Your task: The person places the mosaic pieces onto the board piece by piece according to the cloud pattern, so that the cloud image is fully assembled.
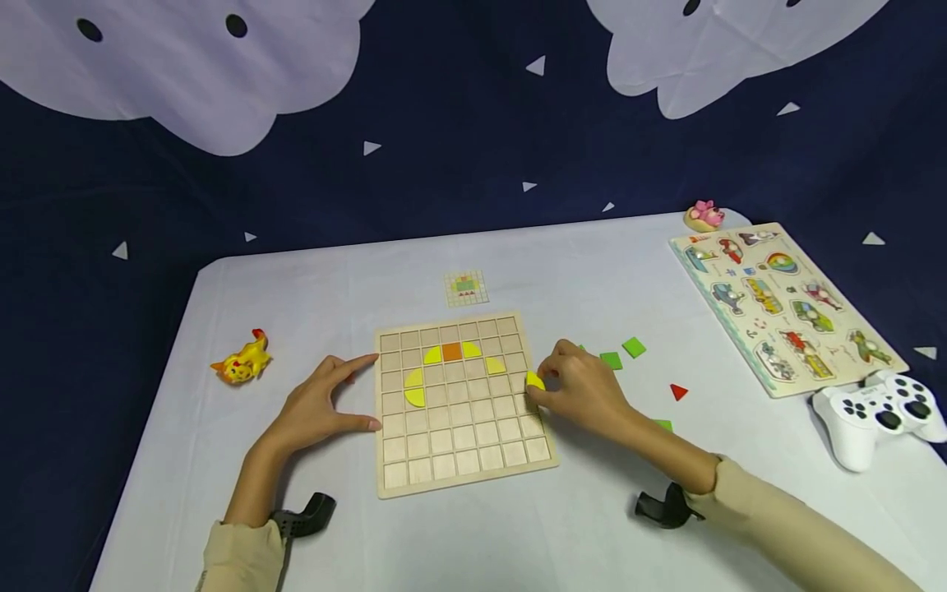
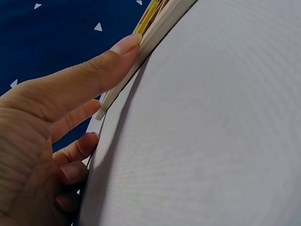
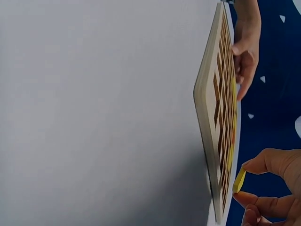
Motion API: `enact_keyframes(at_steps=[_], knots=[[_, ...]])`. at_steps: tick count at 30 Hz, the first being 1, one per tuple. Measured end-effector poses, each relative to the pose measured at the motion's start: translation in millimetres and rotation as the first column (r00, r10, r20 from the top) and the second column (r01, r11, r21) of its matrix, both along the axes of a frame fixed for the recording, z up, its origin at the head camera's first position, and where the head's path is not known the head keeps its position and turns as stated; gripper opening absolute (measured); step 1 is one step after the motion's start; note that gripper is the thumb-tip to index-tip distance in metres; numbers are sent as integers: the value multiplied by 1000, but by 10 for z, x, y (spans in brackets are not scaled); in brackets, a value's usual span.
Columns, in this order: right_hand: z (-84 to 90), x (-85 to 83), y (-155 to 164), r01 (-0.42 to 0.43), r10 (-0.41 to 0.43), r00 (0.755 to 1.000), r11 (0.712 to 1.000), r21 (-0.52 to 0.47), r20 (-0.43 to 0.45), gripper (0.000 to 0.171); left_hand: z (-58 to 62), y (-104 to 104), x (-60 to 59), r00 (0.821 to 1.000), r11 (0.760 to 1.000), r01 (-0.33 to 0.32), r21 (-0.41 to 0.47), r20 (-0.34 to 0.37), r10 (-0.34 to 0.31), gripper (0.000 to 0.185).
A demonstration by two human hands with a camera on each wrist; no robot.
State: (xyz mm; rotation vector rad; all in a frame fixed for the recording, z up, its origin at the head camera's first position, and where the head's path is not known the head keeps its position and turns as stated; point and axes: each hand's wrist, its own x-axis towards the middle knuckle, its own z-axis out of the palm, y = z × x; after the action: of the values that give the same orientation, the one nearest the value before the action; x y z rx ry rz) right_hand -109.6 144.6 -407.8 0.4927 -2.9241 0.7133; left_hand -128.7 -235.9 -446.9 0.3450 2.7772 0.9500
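A wooden grid board (image 1: 464, 436) lies on the white table, with several yellow rounded pieces (image 1: 416, 398) and an orange square (image 1: 451, 352) set in its cells. My left hand (image 1: 314, 407) touches the board's left edge with thumb and forefinger spread apart; in the left wrist view the thumb (image 2: 94, 75) lies against the rim. At the board's right edge, my right hand (image 1: 584, 386) pinches a yellow rounded piece (image 3: 240, 180) between thumb and fingertips. That piece is held on edge, close beside the grid in the right wrist view.
Green squares (image 1: 634, 347) and a red triangle (image 1: 678, 392) lie right of the board. A small pattern card (image 1: 466, 288) sits behind it. A yellow toy figure (image 1: 244, 359) is at left; a picture puzzle (image 1: 784, 304), white game controller (image 1: 880, 411) and pink toy (image 1: 704, 215) are at right.
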Motion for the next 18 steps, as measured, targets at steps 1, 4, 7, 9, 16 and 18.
enact_keyframes(at_steps=[1, 4, 7, 9, 16, 18], knots=[[0, 1, -35, -4, 4, 1000, 1000, 1, 4, 19, 0, -1, 1, 1000, 1000, -1, 0, 0, 1, 101], [1, 4, -136, -11, 11, 1000, 1000, 3, 14, 18, 1, -3, 3, 1000, 1000, -2, -2, -1, 2, 101], [-3, -2, -224, -13, 12, 1000, 1000, 7, 21, 21, 6, -4, 6, 1000, 1000, -3, -1, 0, 3, 101], [-12, -9, -271, -13, 13, 1000, 1000, 15, 17, 24, 8, -4, 7, 1000, 1000, -2, 2, 0, 2, 100], [-40, -39, -370, -2, 1, 1000, 998, 66, 2, 23, 13, 1, 9, 1000, 1000, -1, -2, -2, 1, 100], [-38, -45, -385, 6, -6, 1000, 997, 74, 6, 22, 13, 2, 8, 1000, 1000, -1, -4, -4, 1, 100]])
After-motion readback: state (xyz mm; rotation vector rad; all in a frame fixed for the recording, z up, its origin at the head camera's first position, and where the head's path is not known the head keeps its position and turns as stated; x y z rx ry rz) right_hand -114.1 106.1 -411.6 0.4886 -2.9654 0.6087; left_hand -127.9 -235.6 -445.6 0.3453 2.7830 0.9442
